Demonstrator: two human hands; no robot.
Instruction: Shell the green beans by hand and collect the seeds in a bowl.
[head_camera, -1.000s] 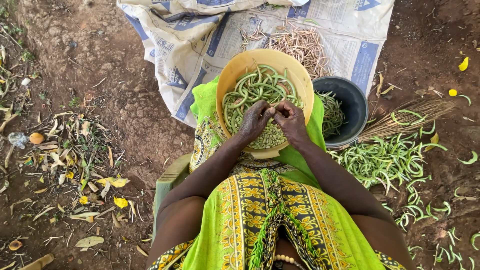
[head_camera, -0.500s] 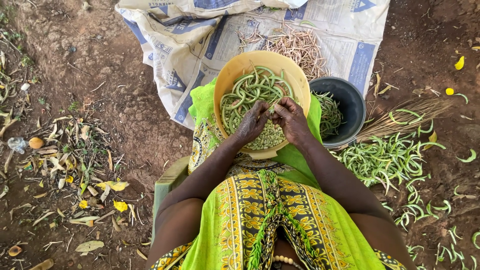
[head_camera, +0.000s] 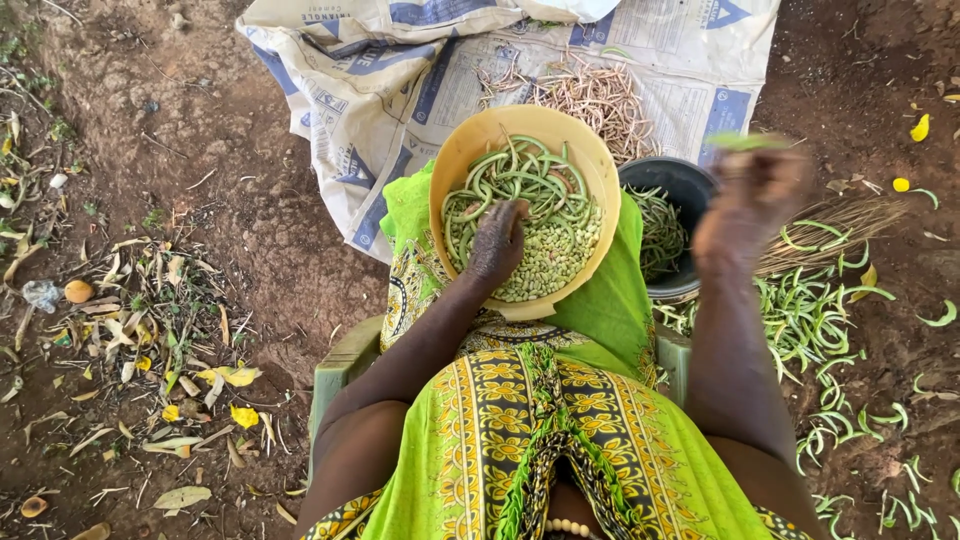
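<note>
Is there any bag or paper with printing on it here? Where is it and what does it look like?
Flattened white woven sack: spread on the dirt beyond the round yellow plastic bowl, wrinkled, printed with blue blocks, stripes and a triangle; dry tan pods heaped on it.
No other packages, signs or screens in view.

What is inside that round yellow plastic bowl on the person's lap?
The round yellow plastic bowl holds long green bean pods on its far side and pale shelled beans nearer. The left hand rests in it, covering whatever lies beneath.
</note>
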